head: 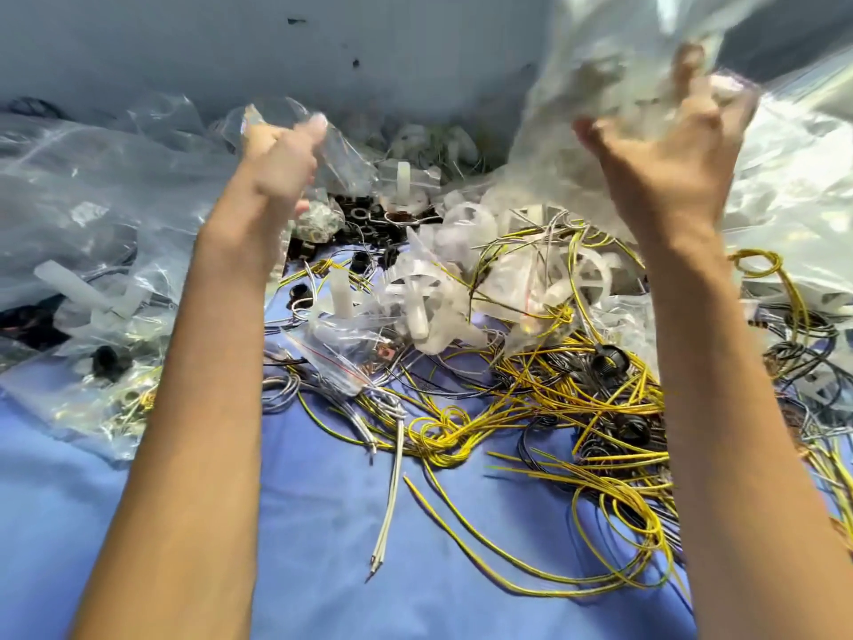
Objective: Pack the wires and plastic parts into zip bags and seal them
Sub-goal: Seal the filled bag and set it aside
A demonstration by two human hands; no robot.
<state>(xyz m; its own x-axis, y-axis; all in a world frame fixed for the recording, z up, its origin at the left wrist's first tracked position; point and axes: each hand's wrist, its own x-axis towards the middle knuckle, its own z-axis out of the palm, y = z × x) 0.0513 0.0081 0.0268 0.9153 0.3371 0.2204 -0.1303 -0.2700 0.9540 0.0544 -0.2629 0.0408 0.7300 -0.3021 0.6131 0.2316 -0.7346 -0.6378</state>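
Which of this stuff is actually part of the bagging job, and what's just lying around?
Job: left hand gripping a small clear bag; right hand gripping a large clear bag; yellow wires; white wires; white plastic parts; black rings; filled bags.
Just lying about: blue cloth; grey wall.

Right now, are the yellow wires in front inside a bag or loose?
Loose: the yellow wires lie tangled on the blue cloth, outside any bag.
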